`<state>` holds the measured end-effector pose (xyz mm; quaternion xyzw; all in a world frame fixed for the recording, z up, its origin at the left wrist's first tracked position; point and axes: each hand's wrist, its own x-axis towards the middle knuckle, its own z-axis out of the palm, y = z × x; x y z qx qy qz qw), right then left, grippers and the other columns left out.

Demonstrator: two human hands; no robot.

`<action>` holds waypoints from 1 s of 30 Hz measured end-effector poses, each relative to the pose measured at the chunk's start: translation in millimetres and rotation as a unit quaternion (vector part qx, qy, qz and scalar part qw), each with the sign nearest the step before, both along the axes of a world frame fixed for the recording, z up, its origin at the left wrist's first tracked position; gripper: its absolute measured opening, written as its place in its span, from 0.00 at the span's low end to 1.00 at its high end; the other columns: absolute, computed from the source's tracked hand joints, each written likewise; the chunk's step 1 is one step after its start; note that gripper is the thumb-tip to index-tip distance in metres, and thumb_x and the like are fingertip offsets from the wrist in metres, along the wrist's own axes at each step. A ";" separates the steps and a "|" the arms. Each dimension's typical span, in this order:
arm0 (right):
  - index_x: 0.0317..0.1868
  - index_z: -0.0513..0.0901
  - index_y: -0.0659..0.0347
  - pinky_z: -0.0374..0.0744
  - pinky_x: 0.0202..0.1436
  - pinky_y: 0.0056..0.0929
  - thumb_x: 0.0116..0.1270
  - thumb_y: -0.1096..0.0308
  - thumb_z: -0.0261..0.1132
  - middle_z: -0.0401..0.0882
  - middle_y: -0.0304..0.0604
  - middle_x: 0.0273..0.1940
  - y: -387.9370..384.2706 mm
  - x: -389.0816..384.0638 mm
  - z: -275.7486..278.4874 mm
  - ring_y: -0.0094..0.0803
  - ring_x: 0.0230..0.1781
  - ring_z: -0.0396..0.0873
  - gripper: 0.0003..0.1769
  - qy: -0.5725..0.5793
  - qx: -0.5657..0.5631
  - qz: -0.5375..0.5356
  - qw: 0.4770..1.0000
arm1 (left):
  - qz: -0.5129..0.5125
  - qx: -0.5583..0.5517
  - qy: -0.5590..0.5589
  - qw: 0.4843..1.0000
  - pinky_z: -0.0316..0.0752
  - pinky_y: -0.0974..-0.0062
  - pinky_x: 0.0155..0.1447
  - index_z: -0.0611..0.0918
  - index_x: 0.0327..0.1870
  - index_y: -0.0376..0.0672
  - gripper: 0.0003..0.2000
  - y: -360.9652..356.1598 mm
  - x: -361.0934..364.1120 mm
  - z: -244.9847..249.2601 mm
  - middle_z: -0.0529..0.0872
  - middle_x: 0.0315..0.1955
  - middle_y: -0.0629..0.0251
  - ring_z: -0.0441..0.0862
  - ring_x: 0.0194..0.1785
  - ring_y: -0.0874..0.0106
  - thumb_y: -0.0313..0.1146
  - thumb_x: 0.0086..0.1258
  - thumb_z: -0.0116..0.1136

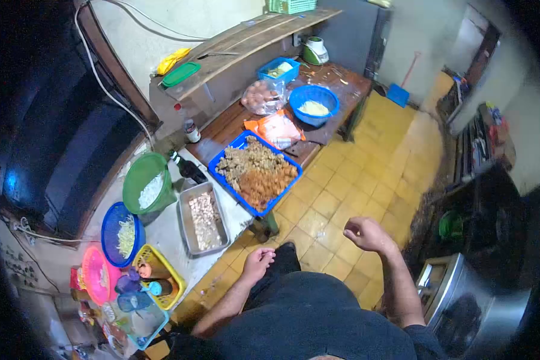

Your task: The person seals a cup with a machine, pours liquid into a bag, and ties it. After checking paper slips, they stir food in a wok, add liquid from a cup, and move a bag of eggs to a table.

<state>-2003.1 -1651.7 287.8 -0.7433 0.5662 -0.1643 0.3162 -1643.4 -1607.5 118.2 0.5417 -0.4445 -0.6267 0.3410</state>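
Left hand [258, 265], right hand [369, 234]: fingers half-curled, nothing seen held. Metal pan [212, 250] nearest left, on pale table [168, 231]; blue tray [234, 191] beyond. If handling either, best support opposite rims, keep level

Over the tiled floor [321, 210] a hand can pass between the left hand [258, 265] and the right hand [369, 233] — toward the white tabletop [239, 223], the metal pan [210, 249] and blue tray [234, 190] block a low reach, a dark bottle [189, 169] narrowing the gap beside the green basin [138, 174].
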 end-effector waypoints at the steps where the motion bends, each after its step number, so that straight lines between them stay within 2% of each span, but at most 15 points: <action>1: 0.36 0.82 0.63 0.79 0.37 0.41 0.63 0.63 0.65 0.83 0.53 0.31 -27.3 -4.5 7.5 0.47 0.31 0.82 0.11 0.003 0.000 0.009 1.000 | 0.009 0.000 0.003 1.000 0.76 0.81 0.39 0.79 0.52 0.39 0.11 -23.5 -10.1 0.1 0.85 0.41 0.65 0.81 0.37 0.79 0.33 0.74 0.53; 3: 0.35 0.82 0.64 0.79 0.36 0.40 0.63 0.62 0.65 0.82 0.53 0.30 -76.8 -8.3 12.5 0.45 0.30 0.82 0.12 -0.012 -0.008 -0.007 1.000 | 0.038 -0.021 0.059 0.997 0.75 0.81 0.39 0.78 0.51 0.39 0.10 -71.0 -30.0 -0.8 0.85 0.40 0.66 0.81 0.37 0.79 0.32 0.74 0.53; 9: 0.32 0.80 0.65 0.77 0.31 0.32 0.63 0.63 0.67 0.81 0.48 0.26 -188.3 -32.7 16.5 0.34 0.26 0.79 0.12 -0.011 0.011 0.024 1.000 | 0.094 -0.041 0.051 0.993 0.76 0.80 0.39 0.80 0.48 0.37 0.09 -216.3 -78.2 20.3 0.85 0.38 0.66 0.80 0.36 0.79 0.32 0.73 0.55; 11: 0.32 0.81 0.64 0.76 0.30 0.29 0.65 0.65 0.66 0.79 0.41 0.24 -219.8 -46.5 16.1 0.25 0.25 0.76 0.11 -0.052 0.095 0.017 0.994 | 0.091 -0.065 0.078 0.991 0.77 0.79 0.40 0.78 0.50 0.38 0.09 -248.1 -84.9 29.1 0.84 0.39 0.65 0.80 0.34 0.78 0.30 0.74 0.54; 13: 0.32 0.80 0.63 0.74 0.29 0.25 0.66 0.66 0.66 0.75 0.31 0.22 -261.9 -61.5 -4.9 0.17 0.25 0.70 0.09 -0.126 0.125 -0.006 0.984 | 0.128 -0.040 0.112 0.985 0.78 0.78 0.41 0.78 0.50 0.37 0.09 -270.2 -85.5 51.2 0.84 0.40 0.64 0.81 0.39 0.77 0.31 0.74 0.55; 15: 0.33 0.79 0.63 0.74 0.32 0.24 0.67 0.66 0.66 0.76 0.32 0.25 -317.8 -60.5 -8.6 0.18 0.27 0.71 0.09 -0.170 0.112 0.014 0.979 | 0.152 -0.056 0.079 0.984 0.78 0.78 0.42 0.78 0.49 0.37 0.09 -281.7 -82.7 81.6 0.84 0.40 0.64 0.81 0.40 0.77 0.31 0.74 0.55; 17: 0.34 0.79 0.63 0.75 0.36 0.24 0.69 0.66 0.64 0.77 0.32 0.29 -383.9 -44.2 3.1 0.18 0.31 0.71 0.09 -0.208 0.116 0.081 0.968 | 0.174 -0.069 0.057 0.981 0.77 0.79 0.43 0.78 0.50 0.37 0.10 -288.5 -73.1 72.8 0.84 0.41 0.63 0.81 0.40 0.77 0.31 0.75 0.54; 19: 0.34 0.78 0.63 0.75 0.39 0.24 0.70 0.67 0.63 0.79 0.32 0.32 -465.7 -22.0 4.0 0.18 0.33 0.73 0.09 -0.213 0.104 0.157 0.959 | 0.247 -0.079 0.101 0.960 0.76 0.81 0.42 0.78 0.49 0.37 0.09 -287.6 -65.5 50.0 0.84 0.41 0.64 0.81 0.38 0.78 0.31 0.75 0.53; 21: 0.34 0.79 0.64 0.76 0.39 0.24 0.72 0.68 0.60 0.80 0.33 0.32 -553.7 11.0 -4.8 0.19 0.33 0.75 0.09 -0.275 0.109 0.193 0.936 | 0.330 -0.076 0.016 0.941 0.76 0.81 0.41 0.78 0.48 0.38 0.08 -284.9 -68.7 61.4 0.84 0.40 0.64 0.80 0.38 0.79 0.30 0.74 0.53; 23: 0.38 0.81 0.63 0.78 0.42 0.25 0.74 0.64 0.57 0.80 0.35 0.34 -629.6 55.0 -20.9 0.22 0.35 0.77 0.11 -0.292 0.182 0.144 0.928 | 0.461 -0.029 0.045 0.886 0.75 0.82 0.40 0.78 0.48 0.38 0.08 -275.3 -85.0 66.0 0.84 0.39 0.65 0.80 0.38 0.80 0.29 0.73 0.54; 25: 0.42 0.82 0.63 0.78 0.43 0.28 0.71 0.64 0.59 0.83 0.40 0.37 -697.9 100.0 -51.6 0.27 0.37 0.80 0.11 -0.141 0.204 0.138 0.959 | 0.503 -0.057 0.010 0.862 0.75 0.81 0.40 0.78 0.47 0.38 0.07 -267.0 -110.9 69.8 0.83 0.38 0.65 0.79 0.37 0.80 0.28 0.73 0.54; 26: 0.45 0.82 0.62 0.78 0.45 0.29 0.69 0.63 0.60 0.84 0.43 0.40 -721.6 118.2 -70.0 0.30 0.40 0.81 0.13 -0.023 0.153 0.186 0.970 | 0.536 -0.029 -0.046 0.842 0.75 0.81 0.40 0.78 0.47 0.38 0.06 -263.2 -125.2 72.5 0.83 0.37 0.65 0.79 0.37 0.79 0.28 0.73 0.53; 27: 0.48 0.82 0.62 0.79 0.46 0.31 0.67 0.61 0.61 0.84 0.46 0.43 -745.8 138.2 -90.4 0.33 0.42 0.82 0.15 0.092 0.091 0.232 0.964 | 0.565 -0.003 -0.099 0.819 0.75 0.81 0.40 0.78 0.47 0.38 0.06 -264.2 -138.1 74.7 0.83 0.37 0.65 0.78 0.36 0.79 0.28 0.73 0.53; 28: 0.49 0.83 0.61 0.78 0.49 0.34 0.64 0.59 0.61 0.84 0.50 0.47 -776.9 153.1 -142.5 0.38 0.46 0.82 0.18 0.184 0.035 0.339 0.922 | 0.615 0.017 -0.046 0.787 0.76 0.79 0.40 0.78 0.47 0.38 0.06 -269.4 -156.4 79.5 0.83 0.36 0.64 0.79 0.36 0.77 0.28 0.74 0.52; 30: 0.49 0.83 0.61 0.78 0.50 0.35 0.64 0.58 0.62 0.83 0.50 0.48 -792.1 164.4 -173.1 0.39 0.46 0.82 0.18 0.163 -0.004 0.382 0.910 | 0.640 0.035 -0.041 0.766 0.77 0.78 0.40 0.78 0.47 0.38 0.06 -275.7 -185.2 86.2 0.83 0.36 0.64 0.79 0.37 0.76 0.28 0.74 0.52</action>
